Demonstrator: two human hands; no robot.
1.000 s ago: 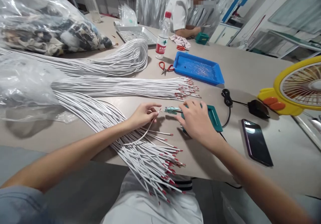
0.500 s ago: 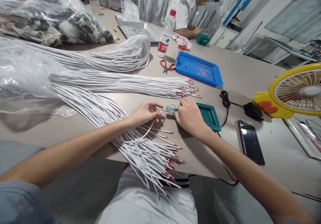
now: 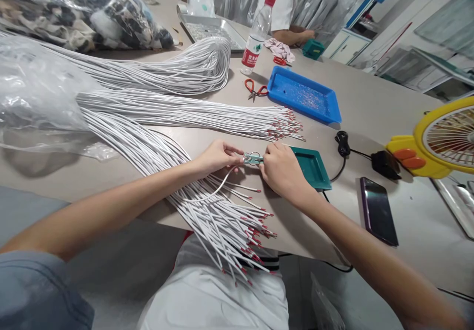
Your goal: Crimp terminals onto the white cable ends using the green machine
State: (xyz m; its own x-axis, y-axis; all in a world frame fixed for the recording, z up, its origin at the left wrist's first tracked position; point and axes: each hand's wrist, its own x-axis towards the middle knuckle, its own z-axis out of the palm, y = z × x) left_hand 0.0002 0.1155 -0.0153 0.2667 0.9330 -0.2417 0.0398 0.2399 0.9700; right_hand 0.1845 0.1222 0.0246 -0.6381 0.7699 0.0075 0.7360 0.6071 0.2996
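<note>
My left hand (image 3: 221, 157) is closed in a pinch on the end of a white cable (image 3: 223, 184), which curves down and back into the loose bundle. The cable's tip is hidden by my fingers and the tool. My right hand (image 3: 283, 168) is wrapped round a small teal wire stripper (image 3: 253, 159). Its jaws point left and meet my left fingertips. Beneath my left forearm lies a fanned bundle of white cables (image 3: 207, 216) with red ends, some hanging over the table edge. Just right of my right hand sits a dark green tray (image 3: 321, 169).
Beyond my hands lie a second cable bundle (image 3: 185, 114), a looped bundle (image 3: 200, 68), red-handled cutters (image 3: 255, 90), a blue tray (image 3: 307, 98) and a water bottle (image 3: 255, 41). A phone (image 3: 378, 211) and yellow fan (image 3: 425, 147) stand at right. A co-worker (image 3: 283, 4) sits across the table.
My left hand has brought the cable end up against the stripper's jaws, closing a small gap. My right hand keeps its grip. The whole view has shifted slightly.
</note>
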